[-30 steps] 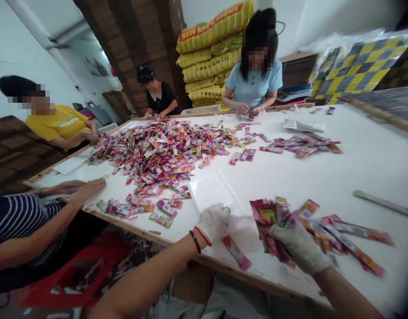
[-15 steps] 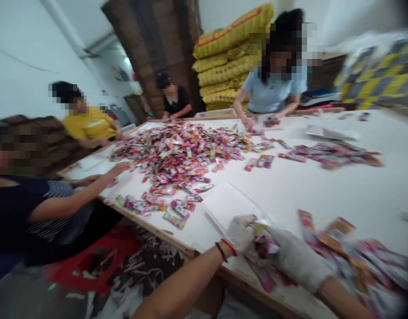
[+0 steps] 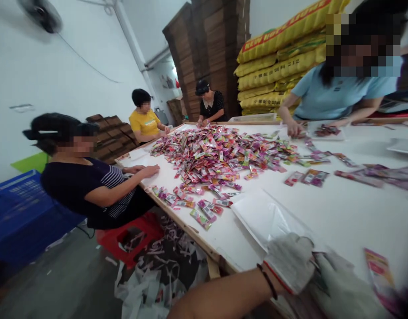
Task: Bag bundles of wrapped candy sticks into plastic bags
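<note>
- My left hand (image 3: 290,261), in a white glove, is curled shut at the near edge of the table (image 3: 356,212), its fingers pinching the mouth of a clear plastic bag (image 3: 266,217).
- My right hand (image 3: 343,288), gloved too, sits just beside the left one, touching it; it is blurred and partly cut off by the frame, so I cannot tell how far it is closed or what it grips.
- The bag lies flat on the table, stretching away from my left hand.
- One pink packet (image 3: 378,272) lies just right of my hands.
- Farther out, a big heap of colourful packets (image 3: 217,155) covers the middle of the table.
- A seated person's hand (image 3: 150,170) rests on the table's left edge.
- Yellow sacks (image 3: 277,57) are stacked behind the far side.
</note>
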Tool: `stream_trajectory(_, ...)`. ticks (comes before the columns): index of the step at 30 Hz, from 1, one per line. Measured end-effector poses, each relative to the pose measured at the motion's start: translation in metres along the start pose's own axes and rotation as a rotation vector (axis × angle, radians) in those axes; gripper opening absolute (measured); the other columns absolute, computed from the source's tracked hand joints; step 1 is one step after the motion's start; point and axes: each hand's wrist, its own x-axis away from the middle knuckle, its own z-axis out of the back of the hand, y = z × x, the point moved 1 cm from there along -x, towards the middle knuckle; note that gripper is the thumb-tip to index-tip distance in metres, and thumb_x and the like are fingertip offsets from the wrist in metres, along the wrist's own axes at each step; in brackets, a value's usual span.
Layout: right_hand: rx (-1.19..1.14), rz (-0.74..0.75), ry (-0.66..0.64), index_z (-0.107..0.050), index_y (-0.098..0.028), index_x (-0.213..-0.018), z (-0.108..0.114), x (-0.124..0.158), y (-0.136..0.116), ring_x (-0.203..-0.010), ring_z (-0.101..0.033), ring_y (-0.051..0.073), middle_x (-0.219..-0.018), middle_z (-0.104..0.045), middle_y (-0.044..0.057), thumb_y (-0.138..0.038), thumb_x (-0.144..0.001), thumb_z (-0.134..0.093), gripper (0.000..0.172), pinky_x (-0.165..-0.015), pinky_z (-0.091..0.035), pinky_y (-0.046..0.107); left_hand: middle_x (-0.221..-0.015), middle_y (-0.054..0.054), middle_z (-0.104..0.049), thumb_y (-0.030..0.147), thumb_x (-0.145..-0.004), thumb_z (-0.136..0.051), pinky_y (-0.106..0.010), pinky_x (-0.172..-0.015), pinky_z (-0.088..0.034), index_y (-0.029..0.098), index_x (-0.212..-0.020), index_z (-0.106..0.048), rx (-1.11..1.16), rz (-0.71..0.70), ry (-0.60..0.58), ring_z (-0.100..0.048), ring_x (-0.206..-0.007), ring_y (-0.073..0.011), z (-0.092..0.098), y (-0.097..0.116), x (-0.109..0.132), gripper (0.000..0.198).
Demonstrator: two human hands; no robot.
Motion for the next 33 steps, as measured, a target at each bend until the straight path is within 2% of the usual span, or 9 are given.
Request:
stream_trajectory(3, 0.432, -0.035, -0.093, -0.059, -0.023, -0.088, 0.009, -0.008, -0.034, -0.087, -0.055, 0.035, -0.098, -0.058, 0.017, -0.037, -0.077, -0.051, 0.020, -0.075, -0.042, 0.049, -0.088, -0.006, -0.060, 0.026, -0.090, -0.036, -0.028, -0.053, -0.039, 0.018, -0.092, -0.051, -0.105, -0.021, -0.044, -0.060, -0.077, -0.0189, 0.020, 0.003, -0.002, 0.017)
stream_trajectory(7, 0.651, -0.243, -0.250, -0.061, -0.016, -0.090, 0.017, -0.032, -0.070, -0.087, -0.059, 0.031, -0.094, -0.061, 0.016, -0.032, -0.081, -0.051, 0.020, -0.073, -0.045, 0.041, -0.091, -0.006, -0.061, 0.022, -0.091, -0.037, -0.030, -0.061, -0.044, 0.017, -0.093, -0.053, -0.208, -0.105, -0.118, -0.060, -0.080, -0.0199, 0.040, 0.010, -0.011, 0.017)
stream_trajectory(10, 0.626, -0.275, -0.240, -0.062, -0.012, -0.091, 0.021, -0.032, -0.073, -0.089, -0.059, 0.029, -0.093, -0.061, 0.016, -0.024, -0.077, -0.054, 0.020, -0.077, -0.046, 0.039, -0.090, -0.004, -0.062, 0.023, -0.090, -0.040, -0.030, -0.065, -0.044, 0.019, -0.089, -0.056, -0.156, -0.160, -0.117, -0.059, -0.081, -0.0188, 0.036, 0.009, -0.016, 0.017)
stream_trajectory(14, 0.330, -0.014, -0.030, -0.054, -0.013, -0.115, 0.019, -0.007, -0.058, -0.110, -0.050, 0.026, -0.118, -0.053, 0.015, -0.028, -0.077, -0.057, 0.041, -0.096, -0.041, 0.037, -0.083, -0.001, -0.062, 0.028, -0.088, -0.044, -0.026, -0.065, -0.041, 0.021, -0.078, -0.057, 0.036, 0.031, -0.111, -0.057, -0.076, -0.0147, 0.020, -0.001, -0.011, 0.018)
stream_trajectory(16, 0.283, 0.040, 0.048, -0.055, -0.013, -0.111, 0.013, -0.002, -0.049, -0.110, -0.049, 0.024, -0.118, -0.053, 0.015, -0.025, -0.083, -0.049, 0.031, -0.098, -0.039, 0.036, -0.082, -0.001, -0.061, 0.030, -0.089, -0.041, -0.024, -0.068, -0.041, 0.021, -0.076, -0.056, 0.151, 0.028, -0.054, -0.056, -0.077, -0.0135, 0.011, 0.001, -0.006, 0.021)
stream_trajectory(20, 0.363, -0.208, 0.039, -0.060, -0.010, -0.083, 0.008, -0.016, -0.043, -0.083, -0.055, 0.022, -0.090, -0.058, 0.015, -0.015, -0.082, -0.044, 0.017, -0.082, -0.045, 0.033, -0.076, -0.002, -0.058, 0.029, -0.086, -0.043, -0.025, -0.074, -0.040, 0.020, -0.070, -0.054, 0.491, 0.062, 0.054, -0.051, -0.076, -0.0139, 0.000, 0.015, -0.005, 0.022)
stream_trajectory(24, -0.142, -0.241, 0.006, -0.063, -0.014, -0.089, 0.036, -0.028, -0.051, -0.080, -0.055, 0.019, -0.088, -0.061, 0.007, -0.029, -0.080, -0.054, 0.020, -0.076, -0.046, 0.030, -0.062, 0.002, -0.050, 0.035, -0.081, -0.048, -0.022, -0.059, -0.039, 0.017, -0.064, -0.050, 0.970, 0.339, 0.067, -0.045, -0.059, -0.0098, 0.016, 0.009, -0.022, 0.025)
stream_trajectory(29, -0.717, -0.370, 0.327, -0.060, -0.018, -0.098, 0.081, -0.031, -0.056, -0.067, -0.054, 0.012, -0.078, -0.062, 0.000, -0.037, -0.069, -0.064, 0.035, -0.062, -0.047, 0.023, -0.045, 0.009, -0.035, 0.033, -0.065, -0.066, -0.017, -0.041, -0.027, 0.017, -0.060, -0.046, 1.368, 0.686, 0.237, -0.030, -0.040, -0.0035, 0.068, -0.006, -0.046, 0.026)
stream_trajectory(33, -0.929, -0.446, 0.080, -0.059, -0.016, -0.079, 0.088, -0.051, -0.082, -0.055, -0.053, 0.012, -0.067, -0.061, 0.001, -0.036, -0.056, -0.073, 0.034, -0.050, -0.047, 0.022, -0.041, 0.011, -0.030, 0.030, -0.060, -0.069, -0.016, -0.037, -0.024, 0.017, -0.061, -0.048, 1.519, 0.756, 0.293, -0.027, -0.035, -0.0028, 0.097, 0.001, -0.060, 0.025)
